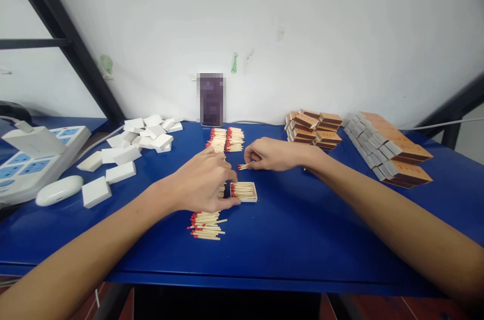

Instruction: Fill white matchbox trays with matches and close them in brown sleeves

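The left hand point(204, 181) pinches the matchbox tray point(244, 192) steady; the right hand point(270, 154) pinches a few matches point(244, 166), which need laying in straight.

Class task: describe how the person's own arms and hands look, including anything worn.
The left forearm and right forearm are bare, no sleeves showing. The left hand and right hand wear no gloves; no rings, watch or bracelet show.

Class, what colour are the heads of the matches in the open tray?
Red; the head view shows the matches in the tray best.
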Available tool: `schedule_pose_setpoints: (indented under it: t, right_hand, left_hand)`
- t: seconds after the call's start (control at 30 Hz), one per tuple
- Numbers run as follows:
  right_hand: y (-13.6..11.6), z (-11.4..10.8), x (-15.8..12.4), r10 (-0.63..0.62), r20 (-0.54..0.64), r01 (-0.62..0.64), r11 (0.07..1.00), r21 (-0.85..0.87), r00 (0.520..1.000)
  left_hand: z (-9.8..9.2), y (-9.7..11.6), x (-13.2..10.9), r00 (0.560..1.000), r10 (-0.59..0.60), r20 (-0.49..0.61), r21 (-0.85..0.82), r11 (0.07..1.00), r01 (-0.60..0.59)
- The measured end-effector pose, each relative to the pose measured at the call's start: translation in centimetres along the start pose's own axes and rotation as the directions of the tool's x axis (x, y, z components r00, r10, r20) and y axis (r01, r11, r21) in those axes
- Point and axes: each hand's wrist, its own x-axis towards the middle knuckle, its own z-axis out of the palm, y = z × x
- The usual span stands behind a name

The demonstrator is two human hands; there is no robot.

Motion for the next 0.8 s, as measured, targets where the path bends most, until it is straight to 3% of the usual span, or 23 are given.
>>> schedule_pose_setpoints:
  t: [0.3, 0.53, 0.8]
  right_hand:
    - [-0.7, -0.9, -0.8, -0.013, -0.015, 0.014, 0.999, 0.051, 1.000]
    - [-3.5, -1.2, -1.8, -0.099, 0.151, 0.078, 0.987, 0.138, 0.984]
    - [-4.5, -0.2, -1.6, -0.099, 0.183, 0.069, 0.984, 0.165, 0.978]
  left_hand:
    - [0.0, 0.0, 0.1, 1.000, -0.016, 0.017, 0.014, 1.000, 0.016]
    - [0.0, 0.1, 0.2, 1.000, -0.003, 0.011, 0.019, 1.000, 0.003]
    - [0.1, 0.0, 0.1, 1.000, 0.014, -0.015, 0.014, 1.000, -0.014]
